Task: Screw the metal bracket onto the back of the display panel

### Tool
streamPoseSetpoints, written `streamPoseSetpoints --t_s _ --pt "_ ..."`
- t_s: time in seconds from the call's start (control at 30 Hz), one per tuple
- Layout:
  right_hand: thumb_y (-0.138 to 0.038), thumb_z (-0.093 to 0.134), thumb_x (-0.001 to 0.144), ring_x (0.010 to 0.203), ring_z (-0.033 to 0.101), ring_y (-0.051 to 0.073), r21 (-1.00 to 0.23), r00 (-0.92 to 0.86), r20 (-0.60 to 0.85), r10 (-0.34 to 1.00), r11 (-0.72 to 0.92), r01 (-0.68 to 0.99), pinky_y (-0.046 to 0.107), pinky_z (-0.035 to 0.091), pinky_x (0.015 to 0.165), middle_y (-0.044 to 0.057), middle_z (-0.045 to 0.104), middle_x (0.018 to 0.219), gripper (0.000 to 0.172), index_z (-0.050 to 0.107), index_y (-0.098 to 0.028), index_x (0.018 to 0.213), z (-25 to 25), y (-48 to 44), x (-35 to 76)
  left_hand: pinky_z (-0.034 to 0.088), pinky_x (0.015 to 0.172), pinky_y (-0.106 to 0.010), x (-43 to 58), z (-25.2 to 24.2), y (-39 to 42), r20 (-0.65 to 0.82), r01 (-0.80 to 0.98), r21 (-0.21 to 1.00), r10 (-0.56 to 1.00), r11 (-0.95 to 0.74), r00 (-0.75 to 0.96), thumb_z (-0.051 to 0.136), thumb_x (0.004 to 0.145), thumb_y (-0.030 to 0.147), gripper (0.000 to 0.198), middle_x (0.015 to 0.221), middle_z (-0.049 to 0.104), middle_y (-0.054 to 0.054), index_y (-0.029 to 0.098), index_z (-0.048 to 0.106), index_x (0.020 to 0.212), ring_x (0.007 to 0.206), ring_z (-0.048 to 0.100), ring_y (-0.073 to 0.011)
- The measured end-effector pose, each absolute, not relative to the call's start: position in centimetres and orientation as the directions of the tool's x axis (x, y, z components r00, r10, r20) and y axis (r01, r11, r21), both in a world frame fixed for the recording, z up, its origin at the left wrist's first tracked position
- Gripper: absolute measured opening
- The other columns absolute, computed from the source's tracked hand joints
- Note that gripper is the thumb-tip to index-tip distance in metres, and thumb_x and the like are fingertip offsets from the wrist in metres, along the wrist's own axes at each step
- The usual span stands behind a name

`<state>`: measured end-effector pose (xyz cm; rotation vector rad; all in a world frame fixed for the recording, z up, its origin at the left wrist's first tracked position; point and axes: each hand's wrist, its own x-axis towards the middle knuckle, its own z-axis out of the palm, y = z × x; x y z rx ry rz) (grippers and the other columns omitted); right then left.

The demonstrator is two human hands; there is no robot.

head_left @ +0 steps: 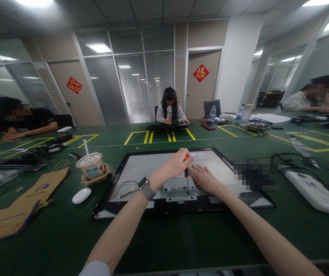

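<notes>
My left hand (178, 162), with a watch on its wrist, is wrapped round the top of an orange-and-black screwdriver (186, 172). The tool stands nearly upright, its thin shaft reaching down to a metal bracket box (178, 188) with ports along its near side. Whether the tip sits in a screw is too small to tell. My right hand (205, 178) lies flat with fingers stretched out, just right of the screwdriver and the box. Beneath both hands is a large display panel (224, 163), back side up with a black frame. Loose thin wires (128, 183) lie on its left part.
Left of the panel are an iced drink cup (91, 168), a white mouse (81, 195) and a brown paper bag (35, 199). At the right lie a white device (315, 191) and black cables (293, 157). Across the green table (109, 245) a person works; others sit at both sides.
</notes>
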<state>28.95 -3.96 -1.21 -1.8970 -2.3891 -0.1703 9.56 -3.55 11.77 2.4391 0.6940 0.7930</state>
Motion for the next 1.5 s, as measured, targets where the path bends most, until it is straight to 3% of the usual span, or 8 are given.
streamPoseSetpoints --t_s 0.27,0.4,0.63,0.9,1.03,1.13,1.37,1.5 --pt "-0.021 0.028 0.096 0.135 0.034 0.034 0.04 -0.252 0.103 0.962 0.249 0.968 0.058 0.033 0.102 0.016 0.038 0.148 0.044 0.045 -0.016 0.137 -0.5 -4.4 28.8 0.048 0.074 -0.028 9.8 11.3 -2.5 0.393 0.068 0.792 0.591 -0.607 0.704 0.064 0.08 0.021 0.021 0.088 0.059 -0.002 0.016 0.05 0.095 0.077 0.056 -0.012" --pt "-0.019 0.03 0.096 0.135 0.033 0.034 0.029 -0.248 0.099 0.964 0.246 0.969 0.058 0.034 0.102 0.017 0.036 0.149 0.044 0.044 -0.017 0.137 0.0 -4.7 28.4 0.049 0.086 -0.033 9.6 11.7 -2.4 0.359 0.006 0.811 0.506 -0.586 0.784 0.057 0.083 0.011 0.014 0.1 0.065 -0.008 0.013 0.06 0.097 0.091 0.061 -0.0148" --pt "-0.017 0.03 0.095 0.136 0.031 0.031 0.029 -0.242 0.101 0.965 0.24 0.97 0.057 0.033 0.103 0.018 0.037 0.148 0.046 0.04 -0.015 0.14 -0.3 -4.4 28.5 0.042 0.102 -0.034 9.7 12.1 -2.9 0.361 0.014 0.778 0.465 -0.628 0.808 0.039 0.088 0.001 0.039 0.129 0.055 -0.008 0.02 0.063 0.111 0.119 0.053 -0.0171" --pt "-0.019 0.031 0.095 0.137 0.03 0.032 0.02 -0.242 0.114 0.964 0.242 0.97 0.058 0.034 0.102 0.018 0.036 0.148 0.047 0.037 -0.015 0.141 -0.4 -4.3 28.6 0.048 0.09 -0.032 9.7 12.3 -3.3 0.371 0.033 0.759 0.474 -0.65 0.799 0.048 0.088 0.01 0.029 0.114 0.064 -0.008 0.018 0.065 0.109 0.101 0.06 -0.0157" --pt "-0.02 0.031 0.096 0.135 0.034 0.032 0.011 -0.243 0.126 0.962 0.243 0.97 0.058 0.033 0.102 0.018 0.041 0.145 0.043 0.043 -0.017 0.137 -0.3 -4.5 28.5 0.05 0.073 -0.027 9.8 12.0 -3.3 0.43 0.14 0.664 0.528 -0.735 0.732 0.06 0.084 0.023 0.018 0.101 0.062 -0.005 0.02 0.07 0.099 0.084 0.059 -0.0137" --pt "-0.021 0.032 0.097 0.135 0.034 0.032 0.011 -0.251 0.135 0.958 0.252 0.968 0.058 0.033 0.102 0.018 0.041 0.145 0.041 0.046 -0.018 0.135 -0.2 -4.6 28.6 0.049 0.071 -0.027 9.9 11.7 -3.3 0.496 0.226 0.552 0.534 -0.802 0.684 0.06 0.085 0.032 0.02 0.093 0.059 -0.004 0.019 0.071 0.097 0.075 0.056 -0.012" --pt "-0.019 0.031 0.096 0.135 0.033 0.034 0.015 -0.235 0.122 0.964 0.235 0.972 0.057 0.033 0.102 0.016 0.038 0.147 0.044 0.043 -0.017 0.138 -0.2 -4.6 28.5 0.046 0.09 -0.031 9.7 12.1 -3.3 0.47 0.139 0.587 0.475 -0.797 0.744 0.04 0.094 0.016 0.032 0.118 0.061 -0.008 0.019 0.063 0.115 0.104 0.058 -0.0161" --pt "-0.019 0.032 0.096 0.135 0.033 0.033 0.018 -0.237 0.131 0.963 0.237 0.971 0.057 0.034 0.101 0.018 0.039 0.146 0.044 0.042 -0.016 0.138 -0.2 -4.6 28.5 0.05 0.081 -0.031 9.8 12.2 -3.4 0.421 0.15 0.642 0.51 -0.751 0.751 0.048 0.09 0.018 0.027 0.108 0.067 -0.007 0.018 0.065 0.112 0.092 0.061 -0.0154"
